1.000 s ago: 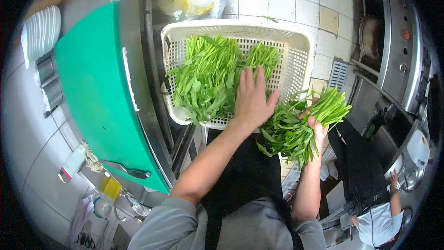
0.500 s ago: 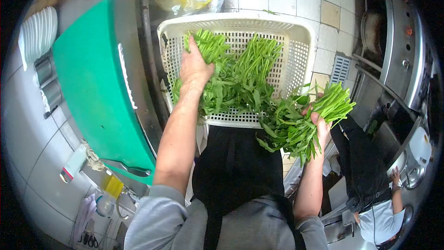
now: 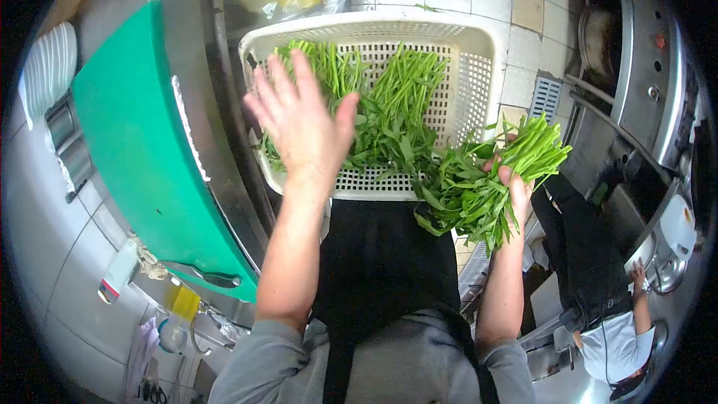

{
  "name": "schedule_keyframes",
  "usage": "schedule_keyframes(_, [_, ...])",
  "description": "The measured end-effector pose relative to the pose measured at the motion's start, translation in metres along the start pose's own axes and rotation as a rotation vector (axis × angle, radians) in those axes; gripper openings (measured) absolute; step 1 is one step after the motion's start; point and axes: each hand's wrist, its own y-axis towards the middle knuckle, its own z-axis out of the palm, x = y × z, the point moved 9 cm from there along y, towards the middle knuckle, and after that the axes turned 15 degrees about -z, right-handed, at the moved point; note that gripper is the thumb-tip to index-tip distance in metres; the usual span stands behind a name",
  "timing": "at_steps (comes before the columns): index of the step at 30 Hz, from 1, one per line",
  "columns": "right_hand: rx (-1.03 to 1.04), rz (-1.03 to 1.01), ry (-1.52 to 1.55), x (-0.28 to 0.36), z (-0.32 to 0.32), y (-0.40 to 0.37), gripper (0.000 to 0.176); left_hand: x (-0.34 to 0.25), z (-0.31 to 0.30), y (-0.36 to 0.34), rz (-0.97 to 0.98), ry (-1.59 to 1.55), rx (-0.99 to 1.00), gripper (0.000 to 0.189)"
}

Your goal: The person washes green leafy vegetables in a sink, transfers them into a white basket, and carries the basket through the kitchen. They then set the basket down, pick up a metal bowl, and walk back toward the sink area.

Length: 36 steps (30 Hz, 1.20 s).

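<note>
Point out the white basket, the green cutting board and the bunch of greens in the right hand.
white basket (image 3: 476, 82): head view, right perforated wall.
green cutting board (image 3: 134, 127): head view, middle of its face.
bunch of greens (image 3: 470, 196): head view, leafy middle.

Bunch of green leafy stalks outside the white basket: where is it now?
In the head view, the bunch of green leafy stalks sits right of centre, gripped in the right hand, off the near right corner of the white perforated plastic basket.
</note>
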Motion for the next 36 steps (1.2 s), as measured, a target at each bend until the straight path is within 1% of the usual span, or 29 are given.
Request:
schedule_keyframes(1, [-0.037,0.005,0.036,0.001,-0.002,-0.001,0.071,-0.019,-0.016,-0.011,0.131,-0.187,-0.099,0.093])
schedule_keyframes(2, [-0.037,0.007,0.031,0.003,-0.001,-0.001,0.071,-0.037,-0.006,-0.018,0.269,-0.521,-0.023,0.08])
schedule_keyframes(3, [-0.033,0.017,0.031,0.003,0.001,-0.001,0.07,-0.059,0.007,-0.024,0.294,-0.606,0.097,0.093])
schedule_keyframes(5, [-0.025,0.035,0.034,0.0,0.003,-0.002,0.069,-0.079,0.063,-0.026,0.082,-0.567,0.314,0.113])
schedule_keyframes(6, [-0.031,0.017,0.037,0.0,0.003,-0.003,0.069,-0.084,0.08,-0.03,0.073,-0.563,0.312,0.113])
schedule_keyframes(8, [-0.033,-0.001,0.036,0.0,0.0,0.001,0.068,-0.073,0.127,-0.035,-0.136,-0.337,0.384,0.131])
schedule_keyframes(9, [-0.017,-0.008,0.03,-0.001,-0.002,0.001,0.069,-0.068,0.136,-0.04,-0.174,-0.283,0.418,0.135])
schedule_keyframes(10, [-0.004,-0.014,0.025,-0.001,-0.006,-0.001,0.069,-0.064,0.141,-0.042,-0.174,-0.278,0.428,0.135])
schedule_keyframes(11, [-0.045,0.031,0.043,-0.005,-0.014,-0.004,0.07,-0.053,0.151,-0.043,-0.219,-0.247,0.495,0.136])
schedule_keyframes(12, [-0.052,0.031,0.039,-0.005,-0.017,-0.004,0.07,-0.047,0.158,-0.043,-0.262,-0.22,0.561,0.136])
schedule_keyframes(13, [-0.057,0.037,0.042,-0.005,-0.019,-0.003,0.071,-0.049,0.159,-0.043,-0.253,-0.223,0.569,0.136])
schedule_keyframes(16, [-0.048,0.037,0.062,-0.009,-0.024,-0.004,0.074,-0.05,0.156,-0.04,-0.206,-0.312,0.564,0.108])
schedule_keyframes(17, [-0.046,0.044,0.099,-0.012,-0.025,-0.003,0.075,-0.053,0.151,-0.041,-0.157,-0.303,0.501,0.095])
schedule_keyframes(18, [-0.045,0.052,0.133,-0.015,-0.027,-0.002,0.076,-0.056,0.148,-0.045,-0.158,-0.302,0.496,0.095])
schedule_keyframes(20, [-0.022,0.039,0.148,-0.02,-0.029,0.0,0.077,-0.075,0.147,-0.055,-0.055,-0.451,0.557,0.092])
schedule_keyframes(24, [0.004,0.053,0.169,-0.022,-0.021,0.001,0.076,-0.098,0.154,-0.062,-0.019,-0.448,0.541,0.085])
schedule_keyframes(25, [0.016,0.046,0.157,-0.018,-0.016,0.003,0.075,-0.1,0.145,-0.06,-0.048,-0.421,0.635,0.082])
schedule_keyframes(26, [0.023,0.044,0.144,-0.016,-0.013,0.003,0.074,-0.097,0.134,-0.061,-0.051,-0.421,0.633,0.082])
schedule_keyframes(28, [0.021,0.042,0.134,-0.02,-0.018,0.004,0.073,-0.103,0.084,-0.07,0.256,-0.334,0.295,0.081])
schedule_keyframes(29, [0.022,0.046,0.137,-0.021,-0.018,0.005,0.073,-0.097,0.067,-0.069,0.279,-0.357,0.238,0.08])
schedule_keyframes(30, [0.018,0.046,0.139,-0.022,-0.019,0.004,0.073,-0.091,0.069,-0.063,0.288,-0.356,0.238,0.08])
schedule_keyframes(32, [0.015,0.055,0.176,-0.023,-0.017,0.002,0.073,-0.065,0.083,-0.036,0.113,-0.516,0.238,0.081])
schedule_keyframes(33, [0.019,0.06,0.214,-0.022,-0.015,0.003,0.072,-0.06,0.095,-0.026,0.11,-0.443,0.198,0.082])
schedule_keyframes(34, [0.017,0.052,0.209,-0.021,-0.016,0.006,0.072,-0.062,0.097,-0.019,0.114,-0.451,0.197,0.082])
schedule_keyframes(36, [0.034,0.047,0.147,-0.021,-0.019,0.007,0.074,-0.063,0.116,-0.017,0.085,-0.211,0.334,0.083])
